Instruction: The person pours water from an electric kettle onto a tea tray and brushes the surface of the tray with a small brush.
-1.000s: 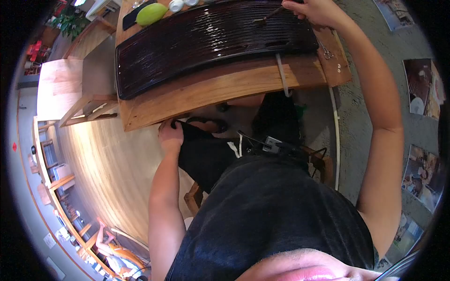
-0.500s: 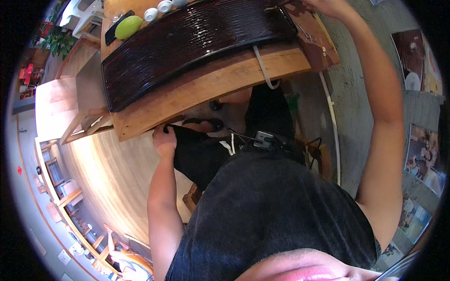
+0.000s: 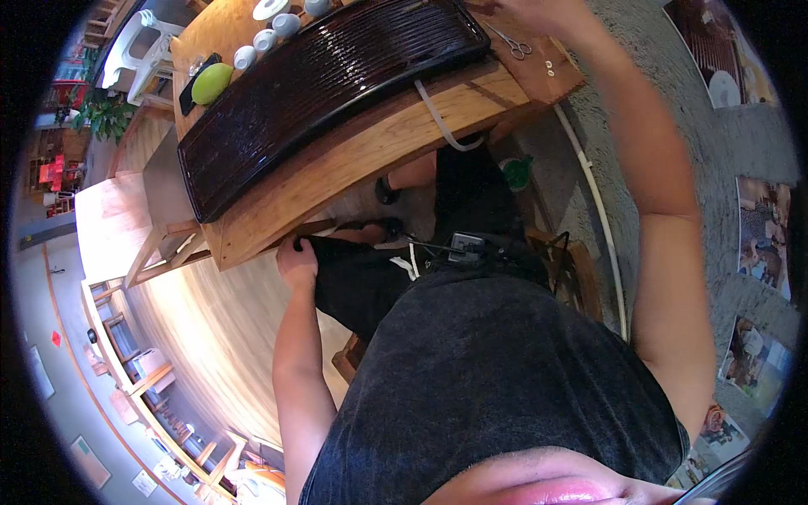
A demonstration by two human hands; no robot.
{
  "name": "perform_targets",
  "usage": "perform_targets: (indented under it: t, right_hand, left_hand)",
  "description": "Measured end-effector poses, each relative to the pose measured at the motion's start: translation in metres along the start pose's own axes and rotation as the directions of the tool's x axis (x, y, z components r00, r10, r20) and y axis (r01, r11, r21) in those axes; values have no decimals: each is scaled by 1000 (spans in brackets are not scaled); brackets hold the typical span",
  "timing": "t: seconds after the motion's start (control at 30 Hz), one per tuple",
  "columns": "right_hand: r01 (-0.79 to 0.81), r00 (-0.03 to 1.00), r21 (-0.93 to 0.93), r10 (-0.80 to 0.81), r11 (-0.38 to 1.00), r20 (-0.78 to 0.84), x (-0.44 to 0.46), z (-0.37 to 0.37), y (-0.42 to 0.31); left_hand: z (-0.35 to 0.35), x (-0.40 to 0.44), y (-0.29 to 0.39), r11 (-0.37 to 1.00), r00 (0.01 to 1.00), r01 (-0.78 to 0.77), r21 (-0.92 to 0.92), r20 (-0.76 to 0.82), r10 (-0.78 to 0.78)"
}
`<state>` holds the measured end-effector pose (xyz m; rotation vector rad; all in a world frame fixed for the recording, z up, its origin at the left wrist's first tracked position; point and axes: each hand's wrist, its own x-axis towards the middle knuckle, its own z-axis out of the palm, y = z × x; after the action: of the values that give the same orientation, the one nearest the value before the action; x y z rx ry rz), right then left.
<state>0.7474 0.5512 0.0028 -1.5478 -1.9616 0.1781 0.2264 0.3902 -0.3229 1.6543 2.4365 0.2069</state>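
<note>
My left hand (image 3: 297,261) rests on my left knee, beside the table's front edge. Its fingers are loosely bent, with a gap by the thumb, and it holds nothing that I can see. My right hand (image 3: 547,18) reaches over the table's right end, past the corner of a dark ribbed tea tray (image 3: 337,93). It is blurred and cut by the top edge, so its fingers and anything in them are hidden. Below it lie scissors (image 3: 515,47) and two small pale rings (image 3: 550,68).
Several small cups (image 3: 265,40) and a green oval object (image 3: 212,84) stand behind the tray on the wooden table (image 3: 370,168). A pale tube (image 3: 439,118) hangs over the front edge. A white chair (image 3: 139,55) is at far left; a rough wall (image 3: 656,109) with pictures at right.
The view has tilted, so the tray and table appear lower at left and more cups show. My right hand stays by the tray's right end, now blurred. My left hand remains on the knee.
</note>
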Motion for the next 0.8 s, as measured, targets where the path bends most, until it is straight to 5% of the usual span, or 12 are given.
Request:
perform_targets:
  t: [0.1, 0.17, 0.23, 0.3, 0.33, 0.6, 0.7, 0.8]
  right_hand:
    - [89, 996, -40, -89, 995, -3, -14, 20, 16]
    - [48, 981, 91, -30, 995, -194, -30, 34, 16]
    - [4, 981, 173, 29, 985, -191, -50, 58, 24]
    - [172, 927, 123, -118, 977, -357, -66, 102, 54]
    - [38, 968, 102, -12, 994, -252, -79, 100, 43]
    - [-154, 987, 33, 156, 987, -35, -103, 138, 59]
    - [25, 977, 43, -15, 999, -211, -106, 135, 63]
    - [-72, 975, 22, 75, 997, -207, -121, 104, 62]
  left_hand:
    - [-4, -7, 5, 999, 1000, 7, 32, -2, -7]
    - [-3, -12, 3, 999, 1000, -5, 48, -7, 6]
    - [-1, -16, 0, 990, 995, -90, 104, -39, 95]
    - [0, -19, -1, 992, 994, -92, 86, -53, 96]
    - [0, -20, -2, 993, 993, -96, 67, -60, 100]
    - [5, -22, -2, 993, 987, -111, 34, -112, 114]
    - [7, -19, -7, 988, 980, -147, 44, -128, 152]
    - [9, -17, -12, 979, 973, -193, 73, -113, 200]
